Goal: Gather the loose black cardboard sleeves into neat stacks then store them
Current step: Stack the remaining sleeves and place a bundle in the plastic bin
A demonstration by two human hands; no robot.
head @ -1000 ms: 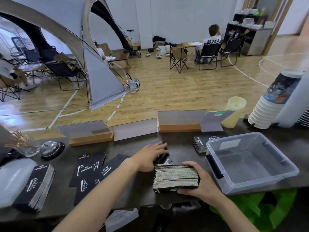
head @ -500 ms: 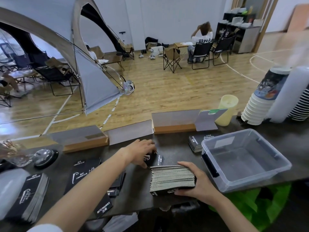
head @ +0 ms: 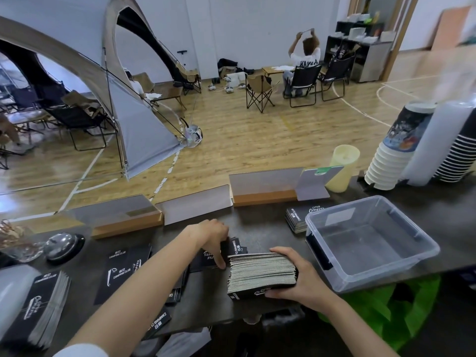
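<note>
Right now the right hand (head: 298, 282) wraps around the right end of the big stack (head: 260, 274) of black sleeves and holds it on the dark counter (head: 257, 228). Just left of the big stack, the left hand (head: 211, 235) curls its fingers down over a small bunch (head: 238, 247) of sleeves and seems to pinch them. That bunch sits right at the far left corner of the big stack. More loose sleeves (head: 126, 264) lie flat further left of the big stack, spread out from left to right. So the left hand is the nearer one to all of them. I think the next move slides the small bunch to the right, onto the big stack. The clear tub (head: 422, 256) waits just right of the big stack, beside the right hand, with its top open.
</note>
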